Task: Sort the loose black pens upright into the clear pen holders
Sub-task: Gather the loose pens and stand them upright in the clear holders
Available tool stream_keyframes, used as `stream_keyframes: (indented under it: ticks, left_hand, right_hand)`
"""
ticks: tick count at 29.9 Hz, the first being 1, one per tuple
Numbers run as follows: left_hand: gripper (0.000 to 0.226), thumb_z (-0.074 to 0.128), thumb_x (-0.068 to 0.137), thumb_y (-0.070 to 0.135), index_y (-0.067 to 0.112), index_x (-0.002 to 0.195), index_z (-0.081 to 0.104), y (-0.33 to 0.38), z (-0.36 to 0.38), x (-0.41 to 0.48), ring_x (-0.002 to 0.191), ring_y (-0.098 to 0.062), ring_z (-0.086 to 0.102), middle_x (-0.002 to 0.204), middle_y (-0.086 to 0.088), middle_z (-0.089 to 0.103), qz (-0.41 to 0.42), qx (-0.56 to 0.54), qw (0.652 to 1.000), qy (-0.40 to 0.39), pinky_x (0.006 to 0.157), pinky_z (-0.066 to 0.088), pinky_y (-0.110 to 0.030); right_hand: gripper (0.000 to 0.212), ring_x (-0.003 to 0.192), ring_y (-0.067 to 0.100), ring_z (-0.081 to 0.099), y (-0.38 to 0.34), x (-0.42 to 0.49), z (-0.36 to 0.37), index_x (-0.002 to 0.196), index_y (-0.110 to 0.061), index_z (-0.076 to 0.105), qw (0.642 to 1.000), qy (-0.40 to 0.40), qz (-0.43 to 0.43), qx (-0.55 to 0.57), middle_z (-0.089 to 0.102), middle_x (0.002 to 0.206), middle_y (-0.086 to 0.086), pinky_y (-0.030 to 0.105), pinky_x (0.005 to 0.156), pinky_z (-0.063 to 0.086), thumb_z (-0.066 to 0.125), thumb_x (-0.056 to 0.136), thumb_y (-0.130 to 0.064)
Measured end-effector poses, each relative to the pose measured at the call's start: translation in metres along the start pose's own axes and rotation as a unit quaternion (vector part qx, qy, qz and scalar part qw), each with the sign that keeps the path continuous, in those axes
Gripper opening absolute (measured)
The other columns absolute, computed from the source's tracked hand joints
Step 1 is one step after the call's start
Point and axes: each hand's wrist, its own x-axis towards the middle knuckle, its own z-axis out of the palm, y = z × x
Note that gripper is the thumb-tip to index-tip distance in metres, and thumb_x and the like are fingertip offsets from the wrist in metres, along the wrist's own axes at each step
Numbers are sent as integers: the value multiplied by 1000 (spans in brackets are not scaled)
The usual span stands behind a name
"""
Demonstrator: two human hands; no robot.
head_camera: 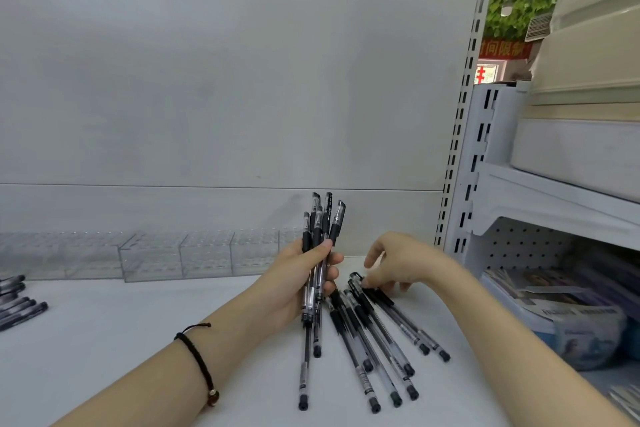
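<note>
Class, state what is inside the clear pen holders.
No pens show inside the clear pen holders; they look empty. The left hand and its pen bundle cover the row's right end.

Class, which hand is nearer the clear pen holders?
Left. The left hand, gripping a bunch of pens, is just in front of the pen holders; the right hand is further right, touching the loose pens.
</note>
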Motion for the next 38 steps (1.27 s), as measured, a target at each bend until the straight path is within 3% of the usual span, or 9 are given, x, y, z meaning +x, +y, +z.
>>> stream_keyframes:
  ticks: [3,7,14,20,24,28,32,35,38]
  left_hand:
    - [11,54,98,14,5,101,50,0,1,0,56,-13,54,72,-5,62,-1,-1,1000,4,46,46,-21]
    - [9,54,98,13,5,101,50,2,1,-1,57,-13,54,73,-6,63,-2,-12,1000,8,47,46,-21]
    - [10,55,97,12,3,101,53,2,0,0,56,-13,56,71,-6,63,-14,-10,1000,19,48,48,-22]
    - [8,56,95,7,2,101,58,5,0,-2,52,-11,48,64,-3,51,-32,-27,999,15,47,44,-22]
    - [13,58,95,17,6,87,57,8,0,-3,51,-12,45,62,-3,50,-32,-25,999,18,44,43,-19]
    - [16,55,97,20,6,92,59,9,4,-6,71,-20,72,84,-13,74,-44,-30,999,9,61,60,-30]
    - [34,48,100,24,-4,113,61,10,9,-14,96,-31,71,108,-21,71,-64,-9,996,-61,83,57,-42]
    - [29,49,100,25,1,110,62,10,9,-15,80,-26,72,100,-18,73,-59,12,997,-58,76,60,-39]
    - [22,52,98,27,5,104,55,7,8,-13,56,-15,60,77,-8,68,-59,13,997,-50,51,54,-26]
  right_hand:
    - [37,64,13,62,4,4,1,104,-8,65,999,31,5,-24,66,76,2,20,49,48,79,77,-29]
    - [45,75,17,67,8,0,-3,99,-5,69,996,-12,44,-74,74,87,6,23,55,47,79,74,-41]
    - [30,50,15,41,9,7,-5,94,-3,68,998,-46,50,-19,50,66,3,22,42,32,80,76,-24]
    - [19,46,14,41,9,4,-7,86,-5,68,999,-35,33,18,53,60,4,21,42,32,80,76,-16]
    - [16,46,9,42,7,-2,-18,76,-9,65,978,-9,-21,208,54,54,-2,17,42,34,79,77,-15]
    - [13,45,8,46,-6,-5,-12,72,-9,65,872,-43,-107,476,49,56,2,14,40,36,70,83,-9]
    - [8,49,9,49,-14,-3,-1,88,-3,64,874,-11,-127,469,61,65,4,15,42,41,69,85,-9]
    - [14,51,10,46,-14,1,4,91,-2,63,887,19,-129,443,58,68,5,16,42,38,72,83,-10]
    - [11,50,9,43,-15,1,6,82,-7,65,899,38,-162,404,54,59,-2,17,41,31,73,83,-14]
